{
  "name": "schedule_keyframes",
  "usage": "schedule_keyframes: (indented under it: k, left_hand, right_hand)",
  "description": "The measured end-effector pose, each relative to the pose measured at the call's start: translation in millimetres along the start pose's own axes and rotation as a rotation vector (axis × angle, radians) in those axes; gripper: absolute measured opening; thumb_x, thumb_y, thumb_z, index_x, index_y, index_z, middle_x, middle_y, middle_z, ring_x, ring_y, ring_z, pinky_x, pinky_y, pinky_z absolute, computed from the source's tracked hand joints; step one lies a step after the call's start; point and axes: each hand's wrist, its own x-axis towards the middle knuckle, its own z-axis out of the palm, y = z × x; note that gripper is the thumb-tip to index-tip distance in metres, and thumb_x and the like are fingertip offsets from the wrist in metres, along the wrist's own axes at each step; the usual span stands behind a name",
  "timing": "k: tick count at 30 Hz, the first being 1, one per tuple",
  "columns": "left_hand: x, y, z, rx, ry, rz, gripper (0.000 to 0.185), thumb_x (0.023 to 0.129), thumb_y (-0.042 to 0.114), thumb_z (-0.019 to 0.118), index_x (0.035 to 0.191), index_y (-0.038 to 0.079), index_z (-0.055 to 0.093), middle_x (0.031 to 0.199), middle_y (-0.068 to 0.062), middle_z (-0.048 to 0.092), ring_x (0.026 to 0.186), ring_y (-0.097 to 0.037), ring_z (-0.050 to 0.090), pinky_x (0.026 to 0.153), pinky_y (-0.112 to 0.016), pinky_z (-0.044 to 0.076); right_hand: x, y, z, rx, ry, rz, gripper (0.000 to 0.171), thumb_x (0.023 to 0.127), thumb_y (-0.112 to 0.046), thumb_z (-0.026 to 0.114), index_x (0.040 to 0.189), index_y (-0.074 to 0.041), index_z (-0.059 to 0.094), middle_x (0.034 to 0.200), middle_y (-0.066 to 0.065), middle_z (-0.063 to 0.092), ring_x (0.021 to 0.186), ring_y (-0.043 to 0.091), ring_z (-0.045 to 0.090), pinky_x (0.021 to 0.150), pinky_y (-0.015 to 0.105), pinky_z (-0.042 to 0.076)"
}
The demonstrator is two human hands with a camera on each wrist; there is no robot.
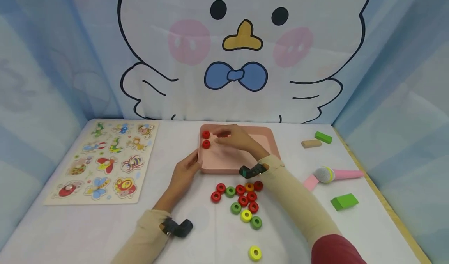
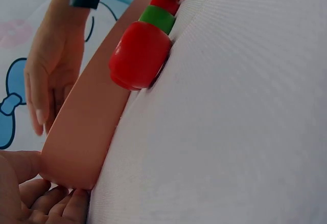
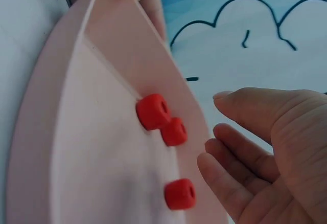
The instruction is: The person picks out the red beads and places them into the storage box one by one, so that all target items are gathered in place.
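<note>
Head: right grip (image 1: 237,137) over tray (image 1: 217,159)

Pink tray (image 1: 224,162) flat near far edge of table (image 1: 168,240); inside, three red rings (image 1: 206,144), two beside left edge.

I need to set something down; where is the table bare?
In the head view, bare tabletop lies below the puzzle board, left of the left sleeve, and between the pink tray and the wooden block. It's crowded just below the tray, where rings cluster.
</note>
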Motion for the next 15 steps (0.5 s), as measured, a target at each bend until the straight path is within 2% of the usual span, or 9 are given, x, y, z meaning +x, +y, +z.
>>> schedule_keyframes:
  k: [4, 9, 15]
  left_hand:
    - [-0.8, -1.2, 0.9, -0.017, 0.002, 0.001, 0.050, 0.099, 0.012, 0.059, 0.147, 0.004, 0.045, 0.146, -0.011, 0.047, 0.135, -0.021, 0.043, 0.109, -0.034, 0.037]
    - [-2.2, -2.5, 2.5, -0.015, -0.018, -0.004, 0.051, 0.099, 0.011, 0.058, 0.147, 0.003, 0.044, 0.147, -0.012, 0.046, 0.136, -0.021, 0.042, 0.109, -0.032, 0.037]
    - [-0.1, -1.0, -0.7, 0.015, -0.025, -0.020, 0.052, 0.100, 0.018, 0.057, 0.149, 0.008, 0.042, 0.150, -0.007, 0.043, 0.138, -0.018, 0.038, 0.110, -0.031, 0.035]
  right_hand:
    - [-36, 6, -14, 0.055, 0.040, -0.011, 0.033, 0.094, -0.023, 0.069, 0.123, -0.008, 0.068, 0.119, 0.004, 0.066, 0.111, 0.019, 0.059, 0.094, 0.034, 0.052]
    - [-101, 22, -26, 0.124, 0.093, -0.009, 0.032, 0.094, -0.018, 0.069, 0.122, -0.004, 0.067, 0.119, 0.007, 0.066, 0.112, 0.024, 0.061, 0.094, 0.037, 0.052]
    - [-170, 41, -25, 0.168, 0.122, -0.034, 0.030, 0.094, -0.009, 0.067, 0.123, -0.003, 0.066, 0.120, 0.010, 0.064, 0.113, 0.028, 0.061, 0.094, 0.033, 0.052]
